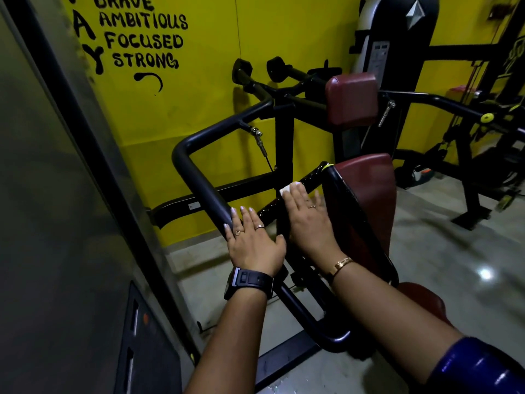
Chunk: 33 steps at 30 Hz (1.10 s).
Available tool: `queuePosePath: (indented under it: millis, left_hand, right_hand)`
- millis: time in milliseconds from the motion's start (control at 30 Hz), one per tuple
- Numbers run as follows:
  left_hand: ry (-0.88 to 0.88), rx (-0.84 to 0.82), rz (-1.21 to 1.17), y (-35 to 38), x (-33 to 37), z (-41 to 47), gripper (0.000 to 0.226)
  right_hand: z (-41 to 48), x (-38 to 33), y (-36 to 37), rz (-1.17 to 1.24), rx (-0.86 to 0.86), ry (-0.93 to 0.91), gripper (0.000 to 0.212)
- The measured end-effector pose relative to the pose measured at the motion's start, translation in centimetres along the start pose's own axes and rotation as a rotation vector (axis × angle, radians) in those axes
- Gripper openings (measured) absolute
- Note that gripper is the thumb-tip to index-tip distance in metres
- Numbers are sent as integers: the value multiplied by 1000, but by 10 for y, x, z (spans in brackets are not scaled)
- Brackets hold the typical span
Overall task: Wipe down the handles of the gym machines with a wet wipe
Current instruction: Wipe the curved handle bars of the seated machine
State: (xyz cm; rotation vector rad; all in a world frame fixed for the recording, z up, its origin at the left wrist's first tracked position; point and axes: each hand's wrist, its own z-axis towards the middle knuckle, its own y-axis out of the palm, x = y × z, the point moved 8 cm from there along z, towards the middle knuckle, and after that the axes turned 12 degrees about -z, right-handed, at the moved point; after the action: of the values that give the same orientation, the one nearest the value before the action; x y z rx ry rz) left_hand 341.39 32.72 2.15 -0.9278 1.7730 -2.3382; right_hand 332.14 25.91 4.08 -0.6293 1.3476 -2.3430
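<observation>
A black gym machine stands before me with a textured black handle (311, 177) running diagonally between its frame tube and the seat. My right hand (308, 217) lies flat over this handle with straight fingers, pressing a white wet wipe (287, 189) that peeks out beyond the fingertips. My left hand (252, 240), with a dark watch on its wrist, rests with straight fingers on the smooth black frame tube (199, 177) just left of the handle.
Maroon pads (352, 99) and a maroon backrest (366, 177) sit right of the handle. A grey panel (56, 223) fills the left side. A yellow wall with black lettering is behind. More black machines (468, 155) stand at right on a shiny grey floor.
</observation>
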Motion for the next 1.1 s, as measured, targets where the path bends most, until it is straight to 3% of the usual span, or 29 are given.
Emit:
queuePosePath:
  millis: [133,333,400,567,633,733,867,1033,1100]
  left_hand:
    - [-2,0,-6,0,0,0,85]
    - [2,2,-6,0,0,0,86]
    - [3,0,-4,0,0,0,85]
    - [-2,-4,-18,0,0,0,82]
    - [-1,-10,-18,0,0,0,81]
    - [2,-11,-27,-1,0,0,82]
    - [0,-8,-31,-1,0,-1,82]
    - [-7,-16,-29,-1,1,0,81]
    - [-6,-14,-34,-2,1,0,80]
  right_hand:
    - [10,-23,6,-21,31,-212,80]
    - [14,12,3,-66,-15,10,84]
    - [10,9,-1,-25,-3,1,82]
    - [5,-34,3,76,141,-295,50]
    - [7,-38,1,24,119,-355,51]
    - [17,-14,3,-40,44,-201,71]
    - [10,1,-2,102,78,-80,72]
    - [4,-38,4,159,96,-384,73]
    - [8,-36,-5,117,170,-394,63]
